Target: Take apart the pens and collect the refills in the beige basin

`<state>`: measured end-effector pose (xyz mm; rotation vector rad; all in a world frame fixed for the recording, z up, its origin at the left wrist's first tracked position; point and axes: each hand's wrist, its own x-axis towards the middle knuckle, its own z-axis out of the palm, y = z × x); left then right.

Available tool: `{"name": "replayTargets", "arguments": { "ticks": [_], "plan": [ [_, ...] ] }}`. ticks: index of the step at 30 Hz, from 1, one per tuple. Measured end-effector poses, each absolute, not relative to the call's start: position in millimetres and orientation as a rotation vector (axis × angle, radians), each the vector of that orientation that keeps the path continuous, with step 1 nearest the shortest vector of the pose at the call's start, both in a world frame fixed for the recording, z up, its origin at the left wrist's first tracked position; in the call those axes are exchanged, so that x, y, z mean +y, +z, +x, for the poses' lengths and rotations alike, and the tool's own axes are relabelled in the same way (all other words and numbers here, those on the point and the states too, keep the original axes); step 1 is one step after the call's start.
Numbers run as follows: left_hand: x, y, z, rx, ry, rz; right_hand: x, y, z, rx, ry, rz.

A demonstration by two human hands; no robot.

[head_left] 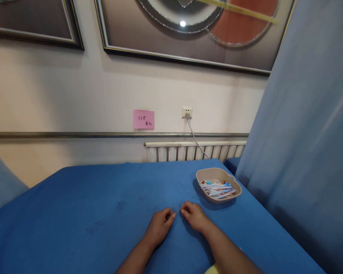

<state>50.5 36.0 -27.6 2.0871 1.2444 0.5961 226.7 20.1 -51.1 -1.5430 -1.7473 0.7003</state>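
My left hand [159, 224] and my right hand [193, 216] rest side by side on the blue cloth of the table [88, 205], knuckles up. The fingers of both are curled under into loose fists and their tips nearly touch. Nothing shows in either hand. A beige tray [233, 185] stands just beyond and to the right of my right hand. Several pens [217, 189] with blue, white and pink barrels lie in it.
A blue curtain [305, 152] hangs close along the right side. Behind the table is a white wall with a radiator [194, 150], a socket with a plugged-in cable [186, 112], a pink note [143, 119] and framed pictures [188, 34].
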Motion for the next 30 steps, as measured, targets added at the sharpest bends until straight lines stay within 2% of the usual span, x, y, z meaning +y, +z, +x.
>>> {"name": "replayTargets", "arguments": {
  "ticks": [5, 10, 13, 16, 19, 21, 24, 28, 30],
  "plan": [
    [30.4, -4.3, 46.4, 1.236, 0.555, 2.122, 14.7, -28.9, 242.8, -1.759, 0.692, -1.512],
    [19.9, 73.9, 47.2, 1.318, 0.664, 2.328, 10.9, 47.0, 241.6, -1.547, 0.636, -1.259],
    [3.4, 122.5, 47.7, 1.264, 0.955, 2.458, -4.6, 102.9, 223.0, -1.303, 0.452, -0.982],
    [-12.9, 141.3, 48.0, 1.161, 1.487, 2.364, -24.9, 136.0, 202.8, -1.099, 0.311, -0.753],
    [-12.2, 133.3, 46.9, 1.053, 2.046, 2.170, -29.7, 134.4, 195.9, -1.025, 0.174, -0.685],
    [0.7, 124.5, 44.2, 1.009, 2.166, 2.170, -19.0, 119.8, 202.1, -1.040, 0.089, -0.698],
    [30.6, 116.6, 37.8, 1.175, 2.112, 2.141, 8.8, 94.7, 222.7, -1.098, -0.039, -0.893],
    [60.6, 112.5, 31.7, 1.546, 1.724, 2.077, 36.1, 77.3, 247.7, -1.132, -0.253, -1.258],
    [63.5, 111.5, 31.8, 1.556, 1.754, 2.029, 39.9, 76.2, 252.3, -1.127, -0.295, -1.318]
  ]
}}
